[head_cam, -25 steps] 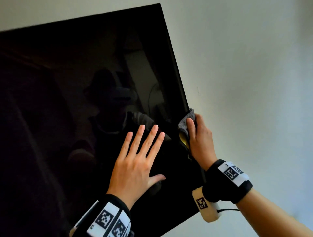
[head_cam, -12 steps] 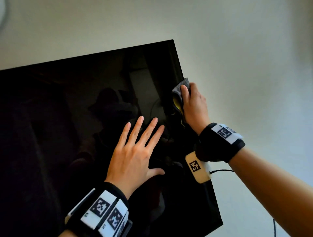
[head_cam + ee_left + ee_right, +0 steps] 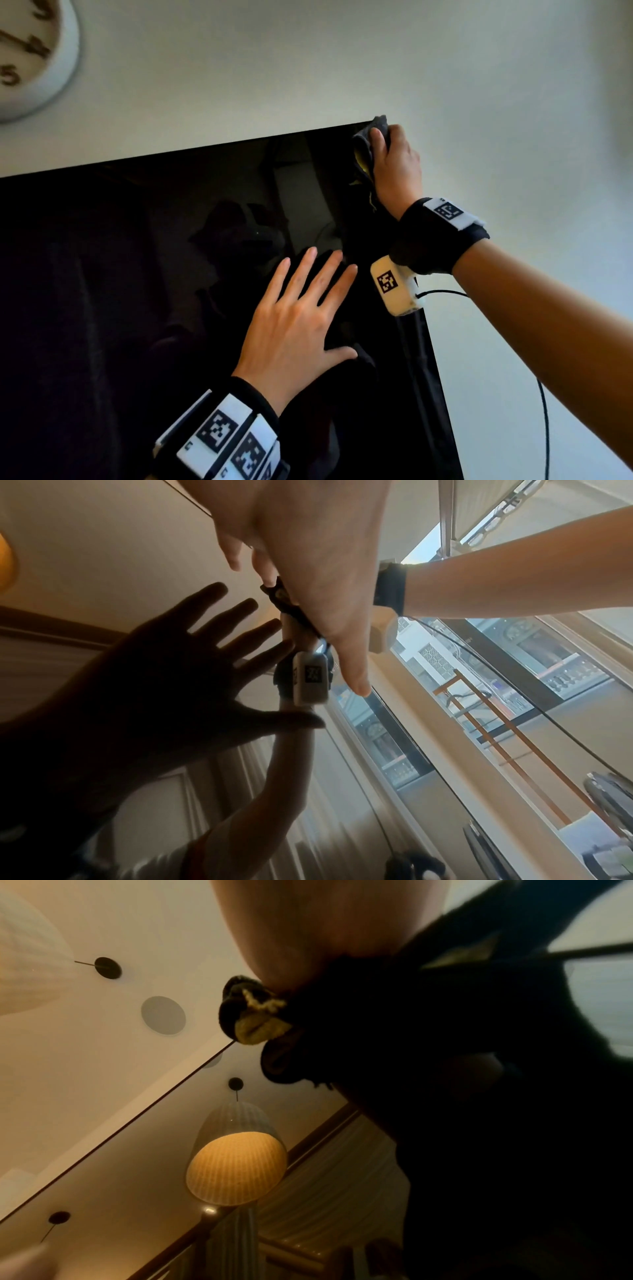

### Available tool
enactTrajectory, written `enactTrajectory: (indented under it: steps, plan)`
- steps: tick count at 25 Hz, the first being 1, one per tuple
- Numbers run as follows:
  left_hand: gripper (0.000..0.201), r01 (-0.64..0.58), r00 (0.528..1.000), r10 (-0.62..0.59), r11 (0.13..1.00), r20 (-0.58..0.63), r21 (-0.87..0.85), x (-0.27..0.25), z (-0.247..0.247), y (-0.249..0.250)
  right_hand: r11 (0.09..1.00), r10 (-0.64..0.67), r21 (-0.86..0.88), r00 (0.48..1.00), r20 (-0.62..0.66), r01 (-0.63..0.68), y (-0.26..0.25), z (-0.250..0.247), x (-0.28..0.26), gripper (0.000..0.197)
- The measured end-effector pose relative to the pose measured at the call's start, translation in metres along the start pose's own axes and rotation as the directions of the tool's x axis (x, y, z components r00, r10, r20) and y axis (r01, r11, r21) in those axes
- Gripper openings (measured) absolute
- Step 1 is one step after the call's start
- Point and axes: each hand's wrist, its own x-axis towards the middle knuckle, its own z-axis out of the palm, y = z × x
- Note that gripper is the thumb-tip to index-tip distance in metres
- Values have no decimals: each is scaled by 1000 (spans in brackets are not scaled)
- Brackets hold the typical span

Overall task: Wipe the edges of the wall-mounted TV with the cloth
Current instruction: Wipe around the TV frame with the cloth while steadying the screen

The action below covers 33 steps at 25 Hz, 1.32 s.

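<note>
Two bare hands are working at one large, flat, glossy black wall-mounted TV [image 3: 137,274], which is hanging on a smooth, pale, matte wall [image 3: 513,102].

Item 1, TV: thin rectangular panel with sharp straight edges; its dark glass is mirroring a dim room and a figure. Its top right corner is lying under the cloth.

Item 2, cloth: a soft, dark grey, nubby cloth with a yellow inner face [image 3: 368,147] is sitting bunched and folded over the TV's top right corner, wrapping from the screen face round the side edge. In the right wrist view the cloth [image 3: 253,1015] is showing as a crumpled dark wad with a fuzzy yellow fold.

Item 3, right hand [image 3: 397,171]: its grip is closing round the cloth, fingers curling over the wad and pressing it to the corner. A black fabric wristband with white printed marker tags and a cream plastic block is circling the wrist.

Item 4, left hand [image 3: 294,322]: its grip is standing open, fingers straight and spread, palm lying flat on the screen well below the cloth. A matching banded cuff is sitting at its wrist.

Item 5, round white-rimmed wall clock with brown numerals [image 3: 34,58]: showing partly, high on the wall, up and to the left of the TV.

Item 6, thin black cable [image 3: 544,428]: trailing beside the right forearm.
</note>
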Motion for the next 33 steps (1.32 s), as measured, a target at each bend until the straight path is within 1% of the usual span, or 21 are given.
enactTrajectory:
  steps: [3, 5, 7, 10, 12, 14, 17, 22, 24, 29, 33]
  plan:
    - [113, 61, 998, -61, 997, -10, 47, 9, -14, -23, 997, -63, -33, 998, 19, 64, -15, 0, 17, 32]
    - [116, 88, 996, -90, 994, 17, 71, 11, -17, -37, 983, -168, -66, 984, 55, 172, -22, -2, 25, 28]
    - [116, 100, 994, -102, 993, 26, 69, 12, -15, -45, 949, -271, -135, 957, 105, 284, -26, -6, 29, 25]
    - [113, 92, 996, -92, 995, -13, 27, 11, -15, -47, 873, -390, -233, 900, 196, 429, -29, -11, 31, 28]
    - [112, 147, 987, -147, 989, -63, 11, 0, -22, -57, 804, -477, -258, 840, 259, 536, -40, -10, 27, 36]
    - [112, 235, 968, -233, 972, -95, 16, -18, -27, -76, 738, -535, -267, 779, 327, 619, -59, -1, 18, 36]
    - [114, 317, 948, -314, 947, -57, 58, -50, -33, -107, 692, -552, -273, 734, 397, 668, -95, 31, -5, 28]
    - [116, 388, 921, -390, 917, 1, 95, -100, -34, -145, 637, -566, -269, 675, 474, 723, -159, 85, -47, 34]
    - [115, 393, 918, -396, 914, 7, 98, -118, -34, -159, 632, -569, -263, 667, 480, 729, -177, 99, -59, 36]
    - [114, 411, 911, -413, 904, -5, 119, -161, -34, -194, 635, -574, -261, 670, 471, 727, -208, 125, -85, 38]
    - [108, 396, 917, -398, 914, 9, 82, -189, -31, -214, 620, -589, -244, 647, 484, 746, -241, 152, -109, 38]
